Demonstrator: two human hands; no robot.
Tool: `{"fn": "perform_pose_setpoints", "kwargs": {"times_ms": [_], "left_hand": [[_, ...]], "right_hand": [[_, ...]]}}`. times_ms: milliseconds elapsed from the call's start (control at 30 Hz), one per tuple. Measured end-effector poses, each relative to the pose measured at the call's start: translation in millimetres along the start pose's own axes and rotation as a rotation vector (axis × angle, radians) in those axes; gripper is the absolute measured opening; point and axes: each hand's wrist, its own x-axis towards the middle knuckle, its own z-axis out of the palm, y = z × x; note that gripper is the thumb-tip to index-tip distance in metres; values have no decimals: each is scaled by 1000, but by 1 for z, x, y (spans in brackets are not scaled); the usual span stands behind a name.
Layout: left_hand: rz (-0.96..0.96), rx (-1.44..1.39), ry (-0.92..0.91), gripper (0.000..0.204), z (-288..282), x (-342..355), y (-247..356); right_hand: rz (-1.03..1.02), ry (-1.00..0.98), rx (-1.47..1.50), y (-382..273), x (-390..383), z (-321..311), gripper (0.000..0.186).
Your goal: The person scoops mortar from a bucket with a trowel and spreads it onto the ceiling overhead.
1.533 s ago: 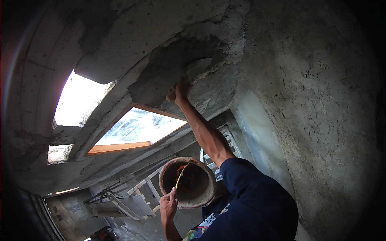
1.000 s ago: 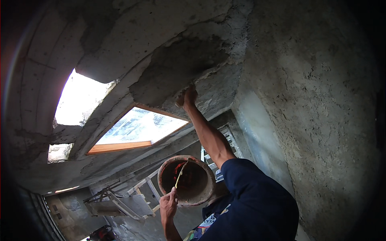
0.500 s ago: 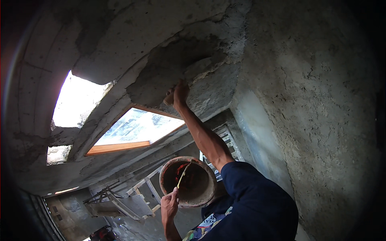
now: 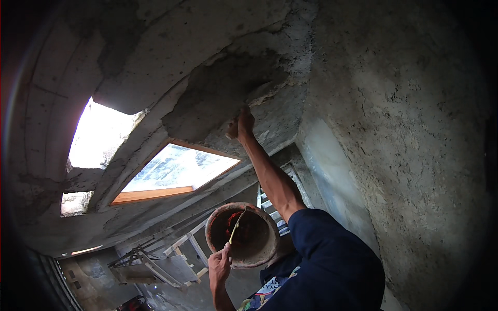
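My right hand (image 4: 246,124) is raised to the wall, closed around a trowel (image 4: 232,129); only its pale handle end shows clearly, and its blade cannot be made out against the dark surface. Around and above it spreads a dark, damp-looking patch of plaster (image 4: 207,98) with a ragged edge. Lower down, my left hand (image 4: 220,263) is closed on the yellowish handle (image 4: 234,231) of a mortar-crusted bucket (image 4: 270,251). The bucket hangs close to my body, its mouth facing up, with reddish marks and grey residue inside.
Left of my right arm is a wood-framed window opening (image 4: 153,196), with a bright rough hole (image 4: 101,135) beyond it. A rough grey wall (image 4: 394,140) rises on the right. Below stand wooden frames (image 4: 194,249) and a slatted white piece (image 4: 267,202).
My right hand has shifted slightly right and down along the plaster with the trowel. My left hand and the bucket stay nearly where they were.
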Motion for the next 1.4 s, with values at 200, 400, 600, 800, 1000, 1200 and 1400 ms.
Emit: {"fn": "perform_pose_setpoints", "kwargs": {"times_ms": [200, 400, 600, 800, 1000, 1200, 1400], "left_hand": [[44, 5, 0, 60, 1, 1, -3], [60, 1, 12, 60, 2, 0, -3], [109, -24, 6, 58, 3, -5, -6], [254, -40, 3, 59, 6, -8, -12], [338, -152, -38, 56, 11, -6, -15], [488, -311, -19, 54, 14, -12, -5], [498, -340, -21, 52, 8, -34, 7]], "right_hand": [[-8, -7, 47, -15, -14, 18, 28], [-39, -110, 29, -39, -57, 18, 26], [-129, -192, -307, -44, -109, -39, 25], [-52, -316, -911, -102, -202, -193, 22], [-216, -432, -2011, -222, -330, -236, 56], [-21, -747, -2255, -262, -392, -177, 52], [-1593, -1272, -1492, -155, -393, -159, 28]]}}
